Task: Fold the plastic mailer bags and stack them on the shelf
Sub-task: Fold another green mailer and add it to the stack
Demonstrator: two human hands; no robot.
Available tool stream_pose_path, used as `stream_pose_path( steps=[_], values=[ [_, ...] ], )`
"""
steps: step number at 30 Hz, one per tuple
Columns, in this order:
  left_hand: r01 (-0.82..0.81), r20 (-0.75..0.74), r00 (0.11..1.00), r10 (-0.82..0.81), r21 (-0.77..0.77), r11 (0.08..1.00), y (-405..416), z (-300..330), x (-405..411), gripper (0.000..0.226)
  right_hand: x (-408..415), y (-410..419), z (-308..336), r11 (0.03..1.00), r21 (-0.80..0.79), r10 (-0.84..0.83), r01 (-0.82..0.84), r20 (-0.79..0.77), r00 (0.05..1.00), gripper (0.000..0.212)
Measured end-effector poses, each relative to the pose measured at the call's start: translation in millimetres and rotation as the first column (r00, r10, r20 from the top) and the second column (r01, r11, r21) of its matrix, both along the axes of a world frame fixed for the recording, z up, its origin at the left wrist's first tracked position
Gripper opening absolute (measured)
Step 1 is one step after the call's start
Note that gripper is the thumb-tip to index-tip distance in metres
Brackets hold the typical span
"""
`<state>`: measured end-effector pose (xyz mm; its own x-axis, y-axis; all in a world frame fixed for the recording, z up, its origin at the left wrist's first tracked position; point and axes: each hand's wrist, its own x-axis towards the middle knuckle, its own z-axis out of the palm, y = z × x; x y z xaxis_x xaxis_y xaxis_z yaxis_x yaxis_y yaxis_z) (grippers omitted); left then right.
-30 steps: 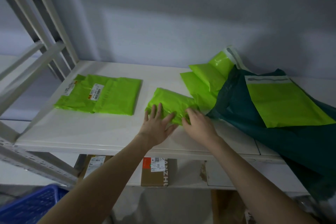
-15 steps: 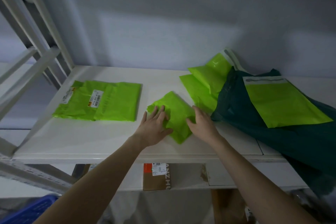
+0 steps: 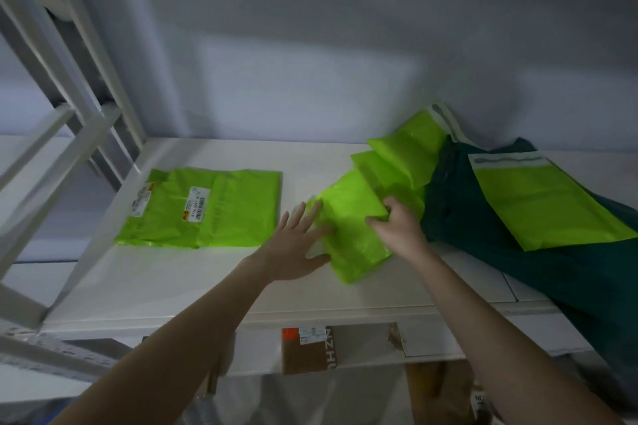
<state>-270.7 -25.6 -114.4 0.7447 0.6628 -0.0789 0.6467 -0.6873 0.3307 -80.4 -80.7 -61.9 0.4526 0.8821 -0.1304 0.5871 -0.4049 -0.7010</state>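
Both hands meet the mailer bag (image 3: 348,217): left hand (image 3: 297,248) flat, fingers spread; right hand (image 3: 397,228) pinching its edge.

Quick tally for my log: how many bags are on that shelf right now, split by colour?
Lime green mailer bags: 5 that I can tell apart: the labelled one at left, the one under the hands, two overlapping behind it, one on the dark bag
Dark green bag: 1
Total: 6, though the left one may be a stack
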Motion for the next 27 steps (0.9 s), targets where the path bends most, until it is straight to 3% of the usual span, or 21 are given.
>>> stream_pose_path(
  steps=[3, 6, 9, 12, 15, 22, 27],
  values=[
    [-0.083, 0.284, 0.954, 0.096, -0.059, 0.995, 6, 10, -3, 0.061, -11, 10, 11, 0.980, 0.169, -0.088, 0.103, -0.094, 0.992, 0.028],
    [-0.228, 0.598, 0.724, 0.344, -0.264, 0.937, 15, 26, -8, 0.055, -34, 24, 19, 0.953, 0.259, -0.099, 0.154, -0.215, 0.972, 0.029],
    [-0.331, 0.668, 0.527, 0.525, -0.408, 0.851, 27, 46, -24, 0.048, -66, 38, 18, 0.937, 0.299, -0.071, 0.182, -0.347, 0.935, 0.029],
    [-0.417, 0.652, 0.533, 0.539, -0.352, 0.838, 45, 52, -54, 0.047, -100, 55, 13, 0.943, 0.285, -0.067, 0.172, -0.344, 0.937, 0.043],
    [-0.493, 0.599, 0.555, 0.577, -0.323, 0.808, 61, 51, -91, 0.049, -137, 69, 8, 0.966, 0.254, 0.024, 0.052, -0.286, 0.958, 0.056],
    [-0.620, 0.445, 0.636, 0.630, -0.192, 0.761, 86, 33, -174, 0.050, -220, 96, -16, 0.964, 0.146, 0.236, -0.224, -0.067, 0.970, 0.059],
    [-0.669, 0.357, 0.656, 0.665, -0.133, 0.732, 93, 20, -206, 0.052, -253, 104, -36, 0.947, 0.074, 0.313, -0.314, 0.031, 0.949, 0.053]
  ],
)
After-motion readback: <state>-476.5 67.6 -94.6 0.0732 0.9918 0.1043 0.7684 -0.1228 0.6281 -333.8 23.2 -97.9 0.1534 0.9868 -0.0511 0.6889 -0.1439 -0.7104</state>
